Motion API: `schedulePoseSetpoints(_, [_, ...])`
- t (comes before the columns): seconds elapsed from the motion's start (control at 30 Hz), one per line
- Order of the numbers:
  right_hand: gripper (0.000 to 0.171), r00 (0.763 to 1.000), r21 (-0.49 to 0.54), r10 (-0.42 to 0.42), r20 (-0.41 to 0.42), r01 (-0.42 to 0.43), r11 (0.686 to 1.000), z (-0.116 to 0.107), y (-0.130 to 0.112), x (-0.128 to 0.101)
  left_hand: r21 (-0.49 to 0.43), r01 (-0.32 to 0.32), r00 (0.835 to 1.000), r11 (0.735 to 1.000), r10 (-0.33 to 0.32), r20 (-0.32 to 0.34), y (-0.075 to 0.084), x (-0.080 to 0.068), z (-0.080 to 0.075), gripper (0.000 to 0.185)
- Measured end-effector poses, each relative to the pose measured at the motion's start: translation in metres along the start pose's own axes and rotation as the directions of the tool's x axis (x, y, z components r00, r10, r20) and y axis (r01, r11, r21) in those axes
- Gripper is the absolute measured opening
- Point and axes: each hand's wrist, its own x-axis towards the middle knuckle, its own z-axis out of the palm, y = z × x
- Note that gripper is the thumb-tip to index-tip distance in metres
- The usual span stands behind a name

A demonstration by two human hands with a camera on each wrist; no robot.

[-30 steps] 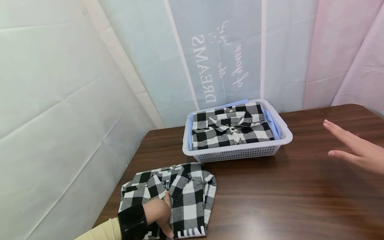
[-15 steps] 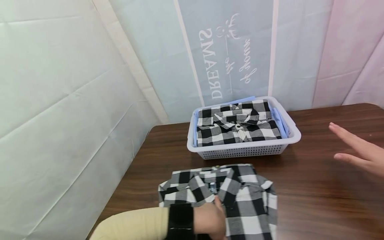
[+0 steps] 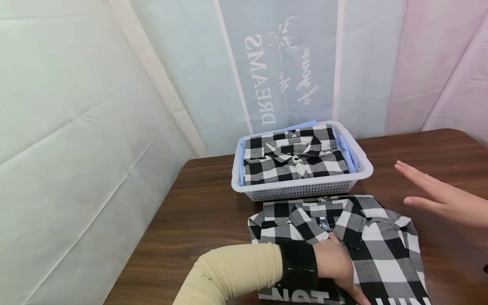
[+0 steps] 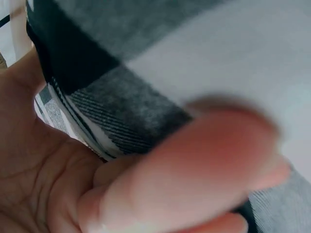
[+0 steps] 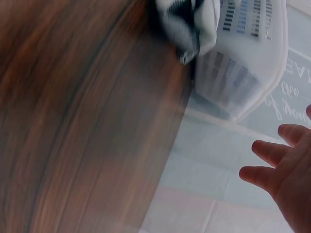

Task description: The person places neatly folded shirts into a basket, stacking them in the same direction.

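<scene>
A folded black-and-white plaid shirt [image 3: 366, 241] lies on the brown table [image 3: 206, 212], just in front of a white basket [image 3: 305, 190]. My left hand [image 3: 343, 271], in a cream sleeve with a black wrist band, grips the shirt at its near edge. The left wrist view shows the plaid cloth [image 4: 218, 58] pinched between palm and fingers [image 4: 194, 165]. Above the table to the right of the shirt, my right hand [image 3: 427, 190] hovers with straight fingers and holds nothing. In the right wrist view its fingers [image 5: 272, 155] are spread near the basket [image 5: 243, 58].
The basket holds a second folded plaid shirt [image 3: 293, 159] lying on light blue fabric [image 3: 345, 152]. A pale backdrop with mirrored lettering [image 3: 278, 76] stands right behind the table. The table's left edge runs close to the white wall sheet [image 3: 76, 148].
My left hand has slid the folded plaid shirt rightward across the table to a spot in front of the basket. The right hand stayed open and moved slightly left.
</scene>
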Motion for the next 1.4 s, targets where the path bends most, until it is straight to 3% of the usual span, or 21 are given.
schedulePoseSetpoints(0.1, [0.08, 0.996, 0.043, 0.053, 0.073, -0.056, 0.997, 0.003, -0.008, 0.005, 0.035, -0.127, 0.987, 0.991, 0.13, -0.098, -0.018, -0.004, -0.001, 0.095])
schedulePoseSetpoints(0.13, [0.077, 0.99, 0.052, 0.085, 0.11, -0.091, 0.995, 0.004, -0.009, 0.006, 0.046, -0.193, 0.969, 0.98, 0.198, -0.147, -0.03, -0.005, -0.001, 0.086])
schedulePoseSetpoints(0.2, [0.071, 0.968, 0.063, 0.161, 0.193, -0.176, 0.982, 0.005, -0.01, 0.006, 0.051, -0.329, 0.91, 0.943, 0.331, -0.248, -0.06, -0.008, -0.001, 0.06])
schedulePoseSetpoints(0.27, [0.067, 0.924, 0.059, 0.25, 0.29, -0.278, 0.959, 0.005, -0.009, 0.005, -0.017, -0.401, 0.857, 0.916, 0.369, -0.359, -0.094, -0.007, -0.001, 0.048])
schedulePoseSetpoints(0.3, [0.069, 0.884, 0.081, 0.295, 0.363, -0.345, 0.935, 0.004, -0.008, 0.004, -0.042, -0.416, 0.837, 0.908, 0.365, -0.409, -0.112, -0.005, 0.001, 0.045])
schedulePoseSetpoints(0.33, [0.072, 0.839, 0.096, 0.337, 0.428, -0.413, 0.906, 0.003, -0.007, 0.004, -0.084, -0.408, 0.83, 0.909, 0.33, -0.45, -0.13, -0.002, 0.003, 0.046])
schedulePoseSetpoints(0.4, [0.079, 0.747, 0.131, 0.387, 0.54, -0.53, 0.838, 0.0, -0.004, 0.004, -0.21, -0.353, 0.844, 0.912, 0.214, -0.492, -0.162, 0.006, 0.01, 0.051])
schedulePoseSetpoints(0.5, [0.089, 0.626, 0.17, 0.413, 0.662, -0.662, 0.73, -0.001, 0.001, 0.011, -0.391, -0.27, 0.898, 0.88, 0.083, -0.433, -0.2, 0.021, 0.024, 0.06])
schedulePoseSetpoints(0.57, [0.092, 0.606, 0.196, 0.41, 0.681, -0.691, 0.695, 0.002, 0.001, 0.015, -0.502, -0.26, 0.929, 0.825, 0.072, -0.363, -0.213, 0.028, 0.033, 0.065])
schedulePoseSetpoints(0.6, [0.093, 0.601, 0.218, 0.4, 0.692, -0.702, 0.678, 0.004, 0.0, 0.016, -0.56, -0.267, 0.94, 0.784, 0.085, -0.33, -0.216, 0.031, 0.037, 0.065])
schedulePoseSetpoints(0.67, [0.094, 0.594, 0.254, 0.38, 0.709, -0.718, 0.648, 0.009, -0.002, 0.02, -0.678, -0.268, 0.958, 0.685, 0.114, -0.264, -0.218, 0.036, 0.041, 0.063])
schedulePoseSetpoints(0.77, [0.093, 0.59, 0.288, 0.347, 0.729, -0.724, 0.627, 0.015, -0.006, 0.025, -0.812, -0.245, 0.969, 0.53, 0.14, -0.201, -0.212, 0.04, 0.041, 0.057])
schedulePoseSetpoints(0.83, [0.093, 0.594, 0.271, 0.353, 0.722, -0.713, 0.646, 0.018, -0.009, 0.029, -0.862, -0.218, 0.975, 0.459, 0.14, -0.172, -0.207, 0.042, 0.039, 0.058])
schedulePoseSetpoints(0.87, [0.093, 0.596, 0.252, 0.367, 0.714, -0.708, 0.66, 0.02, -0.011, 0.031, -0.874, -0.209, 0.977, 0.438, 0.141, -0.162, -0.205, 0.042, 0.038, 0.059])
schedulePoseSetpoints(0.97, [0.091, 0.601, 0.212, 0.4, 0.692, -0.699, 0.683, 0.026, -0.016, 0.035, -0.886, -0.2, 0.978, 0.419, 0.139, -0.155, -0.198, 0.043, 0.035, 0.061])
schedulePoseSetpoints(1.07, [0.085, 0.598, 0.212, 0.414, 0.686, -0.709, 0.673, 0.031, -0.019, 0.036, -0.886, -0.203, 0.977, 0.418, 0.143, -0.156, -0.191, 0.044, 0.035, 0.058])
schedulePoseSetpoints(1.17, [0.081, 0.624, 0.24, 0.399, 0.672, -0.693, 0.68, 0.034, -0.021, 0.034, -0.883, -0.233, 0.971, 0.408, 0.14, -0.192, -0.187, 0.045, 0.037, 0.049])
schedulePoseSetpoints(1.27, [0.081, 0.698, 0.253, 0.368, 0.615, -0.616, 0.746, 0.034, -0.023, 0.029, -0.862, -0.3, 0.954, 0.409, 0.142, -0.265, -0.187, 0.043, 0.038, 0.047])
schedulePoseSetpoints(1.33, [0.07, 0.769, 0.288, 0.314, 0.556, -0.533, 0.796, 0.032, -0.026, 0.024, -0.834, -0.354, 0.935, 0.423, 0.15, -0.32, -0.189, 0.039, 0.038, 0.048])
schedulePoseSetpoints(1.4, [0.058, 0.834, 0.333, 0.251, 0.492, -0.446, 0.831, 0.028, -0.03, 0.02, -0.794, -0.418, 0.908, 0.441, 0.168, -0.384, -0.193, 0.032, 0.037, 0.037])
